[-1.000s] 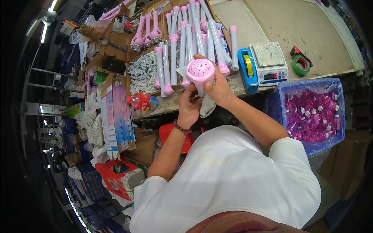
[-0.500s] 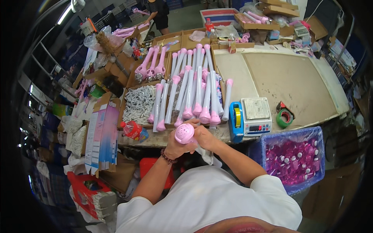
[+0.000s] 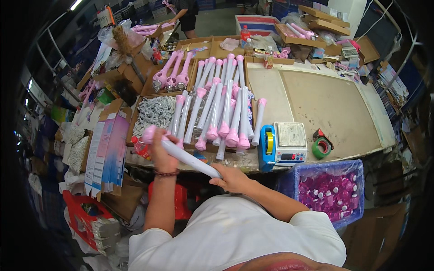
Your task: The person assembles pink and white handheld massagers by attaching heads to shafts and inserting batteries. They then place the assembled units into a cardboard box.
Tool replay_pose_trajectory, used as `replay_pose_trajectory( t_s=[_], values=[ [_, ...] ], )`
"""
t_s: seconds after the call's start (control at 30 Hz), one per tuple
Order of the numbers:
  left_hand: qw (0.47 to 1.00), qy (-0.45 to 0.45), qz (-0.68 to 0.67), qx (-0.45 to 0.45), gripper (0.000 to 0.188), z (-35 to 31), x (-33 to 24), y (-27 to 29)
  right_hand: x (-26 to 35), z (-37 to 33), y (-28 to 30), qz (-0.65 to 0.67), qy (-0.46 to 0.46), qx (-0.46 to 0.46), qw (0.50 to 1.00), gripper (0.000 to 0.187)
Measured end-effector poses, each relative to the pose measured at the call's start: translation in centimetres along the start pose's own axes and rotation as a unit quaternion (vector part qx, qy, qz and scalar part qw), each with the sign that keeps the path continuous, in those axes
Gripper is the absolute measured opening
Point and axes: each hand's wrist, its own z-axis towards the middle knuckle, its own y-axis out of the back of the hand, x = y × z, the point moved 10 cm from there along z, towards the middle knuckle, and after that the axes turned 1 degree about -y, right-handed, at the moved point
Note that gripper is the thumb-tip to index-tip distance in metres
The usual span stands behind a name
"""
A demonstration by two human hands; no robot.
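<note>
A white tube with a pink end [image 3: 190,158] slants in front of me, over the near edge of the table. My left hand [image 3: 163,151] is closed around it just below the pink end, which points up and left. At the lower right end, my right hand [image 3: 231,179] grips the tube between thumb and fingers. Beyond it, many similar white tubes with pink ends [image 3: 228,104] lie heaped in a cardboard tray. A red-capped bottle [image 3: 141,149] stands beside my left hand, partly hidden.
Grey small parts [image 3: 156,113] fill a box at left, with pink wand pieces [image 3: 172,74] behind. To the right are a blue tape dispenser [image 3: 267,147], a scale [image 3: 290,142] and green tape [image 3: 321,148]. A blue crate [image 3: 293,192] holds pink bottles. Someone [image 3: 185,18] stands far back.
The tube has swung from pointing its pink end at me to lying aslant, pink end leftward. My left hand moved left and away; my right hand slid to the lower end.
</note>
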Motion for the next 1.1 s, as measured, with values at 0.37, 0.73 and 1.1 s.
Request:
replay_pose_trajectory(
  t_s=[0.37,0.73,1.1],
  values=[
    [0.985,-0.11,-0.062,0.12,0.033,-0.5,-5.4,1.0,-8.7,-0.3,-0.7,0.477,-0.128,-0.185,0.85,0.064],
    [0.991,0.113,-0.043,0.064,0.017,-5.7,3.0,4.9,-5.4,1.4,-2.9,0.364,-0.075,-0.123,0.92,0.066],
    [0.981,-0.125,0.148,0.01,0.014,-2.7,-9.4,10.9,-1.8,6.3,-4.6,0.301,-0.01,-0.013,0.954,0.042]
  ],
)
